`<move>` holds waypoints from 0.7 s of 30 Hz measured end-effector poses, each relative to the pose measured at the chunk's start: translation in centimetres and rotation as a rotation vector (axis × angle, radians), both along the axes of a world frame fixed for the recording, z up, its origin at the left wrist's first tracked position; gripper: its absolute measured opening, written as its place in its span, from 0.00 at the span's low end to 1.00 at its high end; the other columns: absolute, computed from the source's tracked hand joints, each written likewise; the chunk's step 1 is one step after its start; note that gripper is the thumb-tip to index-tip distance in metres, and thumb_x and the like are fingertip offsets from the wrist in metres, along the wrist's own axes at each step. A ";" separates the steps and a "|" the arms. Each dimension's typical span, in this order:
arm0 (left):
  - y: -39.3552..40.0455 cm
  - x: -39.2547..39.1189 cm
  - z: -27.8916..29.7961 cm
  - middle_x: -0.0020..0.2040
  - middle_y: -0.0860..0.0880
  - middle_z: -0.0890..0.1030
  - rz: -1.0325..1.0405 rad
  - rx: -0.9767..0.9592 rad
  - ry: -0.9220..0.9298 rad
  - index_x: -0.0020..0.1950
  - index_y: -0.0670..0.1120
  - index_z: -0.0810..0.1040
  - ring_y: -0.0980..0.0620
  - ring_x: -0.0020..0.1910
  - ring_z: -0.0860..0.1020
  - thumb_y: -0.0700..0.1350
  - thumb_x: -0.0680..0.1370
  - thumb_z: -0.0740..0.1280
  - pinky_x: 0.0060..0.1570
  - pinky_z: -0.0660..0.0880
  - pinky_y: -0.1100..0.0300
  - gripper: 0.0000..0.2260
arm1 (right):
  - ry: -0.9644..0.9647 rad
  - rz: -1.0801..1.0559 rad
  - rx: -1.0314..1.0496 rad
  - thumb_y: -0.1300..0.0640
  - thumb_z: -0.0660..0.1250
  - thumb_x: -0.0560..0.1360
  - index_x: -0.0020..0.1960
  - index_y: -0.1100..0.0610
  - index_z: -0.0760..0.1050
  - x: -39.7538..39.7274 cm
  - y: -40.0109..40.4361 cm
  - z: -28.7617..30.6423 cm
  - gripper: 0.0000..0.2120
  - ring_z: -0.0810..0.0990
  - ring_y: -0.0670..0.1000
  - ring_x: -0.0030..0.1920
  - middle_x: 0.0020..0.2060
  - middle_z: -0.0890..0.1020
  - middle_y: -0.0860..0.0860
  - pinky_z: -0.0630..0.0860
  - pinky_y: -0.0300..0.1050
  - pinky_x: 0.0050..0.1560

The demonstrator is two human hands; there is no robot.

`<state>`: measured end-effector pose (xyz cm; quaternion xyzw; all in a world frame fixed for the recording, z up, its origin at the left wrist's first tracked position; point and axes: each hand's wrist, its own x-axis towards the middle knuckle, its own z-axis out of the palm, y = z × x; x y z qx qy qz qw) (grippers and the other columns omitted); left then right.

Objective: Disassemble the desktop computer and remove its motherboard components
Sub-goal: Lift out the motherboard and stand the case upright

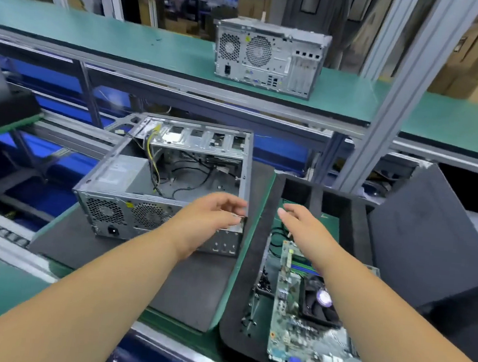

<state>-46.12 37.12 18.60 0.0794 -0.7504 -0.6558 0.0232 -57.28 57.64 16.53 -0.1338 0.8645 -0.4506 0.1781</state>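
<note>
We see the opened computer case (170, 180) at ten o'clock on a dark mat, our left hand (213, 222) gripping its rear corner; our right hand (306, 231) hovers released above the motherboard (305, 333) at five o'clock

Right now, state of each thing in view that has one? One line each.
open computer case: on its side on the dark mat, side panel off, motherboard bay bare, loose cables inside
motherboard: out of the case, flat in the black foam tray, cooler fan mounted
second computer case: upright on the upper shelf, closed
left hand: fingers curled on the open case's rear corner
right hand: open, above the tray, holding nothing
</note>
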 end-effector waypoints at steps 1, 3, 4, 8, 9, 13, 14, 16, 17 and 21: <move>-1.5 0.0 0.2 0.52 0.53 0.83 0.004 -0.014 0.025 0.54 0.53 0.82 0.56 0.53 0.80 0.36 0.76 0.67 0.50 0.75 0.65 0.14 | -0.017 -0.009 -0.022 0.36 0.58 0.77 0.71 0.45 0.66 -0.2 -1.3 0.2 0.25 0.75 0.43 0.52 0.57 0.73 0.40 0.69 0.42 0.50; -4.8 -0.2 0.6 0.50 0.53 0.83 0.027 -0.041 0.065 0.53 0.54 0.82 0.58 0.50 0.80 0.36 0.75 0.68 0.47 0.75 0.69 0.14 | -0.038 -0.035 -0.038 0.36 0.59 0.77 0.70 0.44 0.67 -0.6 -4.0 0.6 0.25 0.75 0.42 0.52 0.60 0.73 0.41 0.70 0.42 0.48; -6.5 -0.3 0.7 0.50 0.54 0.83 0.041 -0.053 0.077 0.52 0.54 0.82 0.58 0.50 0.80 0.36 0.75 0.68 0.47 0.76 0.67 0.14 | -0.040 -0.051 -0.037 0.36 0.59 0.77 0.70 0.44 0.67 -0.9 -5.3 0.7 0.25 0.75 0.43 0.54 0.62 0.73 0.41 0.70 0.43 0.49; -13.9 -1.1 1.2 0.51 0.49 0.83 0.083 -0.086 0.093 0.53 0.52 0.81 0.56 0.51 0.80 0.34 0.76 0.66 0.51 0.75 0.64 0.14 | -0.026 -0.101 -0.033 0.39 0.62 0.77 0.65 0.43 0.68 -2.0 -10.4 1.2 0.18 0.74 0.40 0.50 0.58 0.74 0.42 0.68 0.43 0.49; -15.9 -1.4 1.3 0.51 0.48 0.83 0.101 -0.094 0.101 0.53 0.51 0.81 0.56 0.50 0.80 0.33 0.76 0.66 0.50 0.75 0.68 0.14 | -0.014 -0.121 -0.025 0.41 0.63 0.77 0.65 0.43 0.68 -2.4 -11.5 1.3 0.18 0.74 0.39 0.48 0.57 0.74 0.43 0.68 0.43 0.48; -23.3 -3.2 1.1 0.48 0.51 0.82 0.234 -0.184 0.115 0.50 0.55 0.80 0.58 0.46 0.79 0.34 0.76 0.66 0.42 0.73 0.75 0.15 | 0.053 -0.263 0.052 0.45 0.66 0.77 0.73 0.51 0.64 -3.7 -14.6 1.9 0.27 0.72 0.50 0.51 0.63 0.72 0.50 0.67 0.46 0.47; -25.1 -3.8 0.9 0.47 0.52 0.81 0.295 -0.221 0.118 0.49 0.56 0.79 0.59 0.45 0.79 0.35 0.75 0.66 0.42 0.73 0.73 0.14 | 0.063 -0.293 0.061 0.46 0.67 0.77 0.73 0.52 0.63 -4.1 -15.1 1.9 0.28 0.72 0.50 0.50 0.65 0.71 0.51 0.67 0.46 0.46; -28.4 -5.1 0.0 0.47 0.51 0.79 0.443 -0.331 0.087 0.50 0.54 0.77 0.56 0.45 0.78 0.39 0.73 0.69 0.42 0.75 0.64 0.11 | 0.051 -0.342 0.076 0.47 0.68 0.76 0.73 0.54 0.64 -4.6 -15.7 1.8 0.29 0.73 0.50 0.49 0.65 0.72 0.53 0.68 0.46 0.47; -29.8 -5.8 -0.4 0.48 0.49 0.79 0.513 -0.383 0.032 0.51 0.52 0.75 0.51 0.45 0.78 0.42 0.72 0.70 0.43 0.75 0.57 0.11 | 0.035 -0.364 0.085 0.48 0.68 0.76 0.74 0.54 0.63 -4.9 -16.0 1.6 0.30 0.74 0.51 0.51 0.65 0.72 0.53 0.68 0.46 0.48; -33.1 -8.6 -1.9 0.58 0.43 0.75 0.540 -0.386 -0.282 0.60 0.46 0.69 0.44 0.51 0.75 0.51 0.68 0.76 0.49 0.74 0.50 0.26 | -0.040 -0.421 0.132 0.47 0.69 0.75 0.74 0.54 0.63 -6.2 -16.5 0.9 0.31 0.75 0.54 0.53 0.62 0.73 0.53 0.70 0.46 0.45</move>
